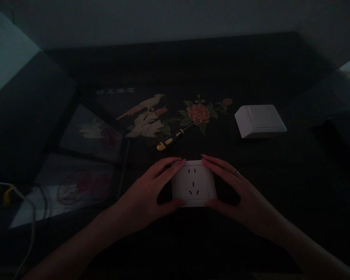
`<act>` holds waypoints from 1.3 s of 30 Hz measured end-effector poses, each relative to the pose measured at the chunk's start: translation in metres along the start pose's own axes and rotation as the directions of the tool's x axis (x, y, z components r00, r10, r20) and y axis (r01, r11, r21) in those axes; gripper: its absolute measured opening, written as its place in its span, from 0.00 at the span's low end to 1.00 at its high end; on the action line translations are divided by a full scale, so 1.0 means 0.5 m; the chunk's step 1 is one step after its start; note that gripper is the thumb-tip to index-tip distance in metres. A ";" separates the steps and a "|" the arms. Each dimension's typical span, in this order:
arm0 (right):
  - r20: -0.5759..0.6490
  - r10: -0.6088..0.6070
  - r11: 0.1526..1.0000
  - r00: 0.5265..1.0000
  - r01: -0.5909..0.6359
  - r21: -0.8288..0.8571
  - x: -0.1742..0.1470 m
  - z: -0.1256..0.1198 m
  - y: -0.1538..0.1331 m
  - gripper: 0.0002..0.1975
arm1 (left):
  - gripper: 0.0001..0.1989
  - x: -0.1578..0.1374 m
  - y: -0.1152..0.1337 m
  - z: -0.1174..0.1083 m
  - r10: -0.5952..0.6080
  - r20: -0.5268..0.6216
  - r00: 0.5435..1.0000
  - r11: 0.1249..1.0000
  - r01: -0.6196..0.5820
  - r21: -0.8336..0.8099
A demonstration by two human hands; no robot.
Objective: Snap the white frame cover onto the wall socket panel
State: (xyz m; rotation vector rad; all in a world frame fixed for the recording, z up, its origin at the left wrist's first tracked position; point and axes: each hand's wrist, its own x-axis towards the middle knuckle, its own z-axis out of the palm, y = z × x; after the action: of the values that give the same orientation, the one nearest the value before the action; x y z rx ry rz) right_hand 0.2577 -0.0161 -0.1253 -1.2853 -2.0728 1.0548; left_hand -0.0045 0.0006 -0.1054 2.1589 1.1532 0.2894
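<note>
A white wall socket [193, 183] with several slots rests on a dark table [280, 186], face up. My left hand [147, 194] grips its left side, with fingertips on the top left corner and thumb at the bottom left. My right hand [239, 194] grips the right side in the same way. The scene is very dim.
A white switch box [260, 120] lies at the back right. A black and yellow screwdriver [170, 140] lies just beyond the socket on a flower-and-bird picture [169, 112]. Framed pictures [76, 171] and a pale cable [26, 217] are on the left.
</note>
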 end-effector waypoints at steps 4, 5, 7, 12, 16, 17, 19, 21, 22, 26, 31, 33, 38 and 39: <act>-0.023 0.033 0.999 0.999 -0.033 0.005 0.002 0.001 -0.009 0.35 | 0.36 0.000 0.001 0.004 -0.011 -0.008 1.000 0.999 0.011 -0.033; -0.023 0.041 0.999 0.999 -0.041 0.008 0.002 0.001 -0.011 0.35 | 0.36 -0.001 0.002 0.005 -0.015 -0.008 1.000 0.999 0.015 -0.039; -0.021 0.055 0.998 0.998 -0.054 0.018 0.002 0.001 -0.014 0.34 | 0.36 -0.003 0.005 0.006 -0.028 -0.012 1.000 0.998 0.028 -0.053; -0.019 0.078 0.997 0.997 -0.078 0.027 0.002 0.000 -0.020 0.34 | 0.36 -0.001 0.012 0.004 -0.061 -0.018 0.998 0.992 0.059 -0.108; -0.004 0.087 0.996 0.996 -0.087 0.023 0.003 -0.002 -0.022 0.33 | 0.37 0.004 0.015 0.002 -0.088 -0.025 0.996 0.985 0.083 -0.150; -0.003 0.087 0.996 0.996 -0.087 0.023 0.004 -0.002 -0.022 0.33 | 0.36 0.005 0.016 0.002 -0.089 -0.033 0.995 0.984 0.083 -0.160; -0.006 0.086 0.996 0.996 -0.086 0.026 0.004 -0.002 -0.021 0.34 | 0.36 0.005 0.016 0.002 -0.087 -0.048 0.995 0.982 0.078 -0.171; -0.007 0.084 0.996 0.996 -0.083 0.033 0.004 -0.001 -0.020 0.34 | 0.36 0.006 0.016 0.003 -0.086 -0.046 0.995 0.981 0.077 -0.177; -0.005 0.084 0.996 0.996 -0.083 0.036 0.004 -0.001 -0.019 0.34 | 0.36 0.006 0.016 0.003 -0.087 -0.042 0.995 0.980 0.078 -0.181; 0.015 0.076 0.996 0.997 -0.076 0.039 0.003 -0.002 -0.016 0.34 | 0.35 0.005 0.015 0.004 -0.088 -0.056 0.995 0.977 0.075 -0.202; 0.040 0.059 0.997 0.997 -0.061 0.048 0.002 -0.006 -0.008 0.36 | 0.37 0.002 0.007 0.005 -0.066 0.011 0.998 0.980 0.067 -0.187; 0.060 0.050 0.998 0.997 -0.052 0.038 0.001 -0.004 -0.002 0.41 | 0.42 0.000 0.001 0.007 -0.049 0.057 0.997 0.983 0.059 -0.177; 0.067 -0.012 0.999 0.998 0.016 -0.052 0.000 0.006 0.010 0.46 | 0.48 -0.003 -0.004 0.016 -0.019 0.068 0.997 0.996 0.025 -0.086; 0.062 -0.018 0.997 0.998 0.022 -0.070 0.000 0.008 0.010 0.45 | 0.48 -0.003 -0.003 0.017 -0.026 0.066 0.997 0.997 0.031 -0.073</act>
State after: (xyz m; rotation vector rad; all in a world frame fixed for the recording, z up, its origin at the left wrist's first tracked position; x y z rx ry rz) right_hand 0.2577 -0.0164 -0.1318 -1.2778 -2.1819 1.0324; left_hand -0.0024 -0.0039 -0.1123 2.0707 1.1180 0.2436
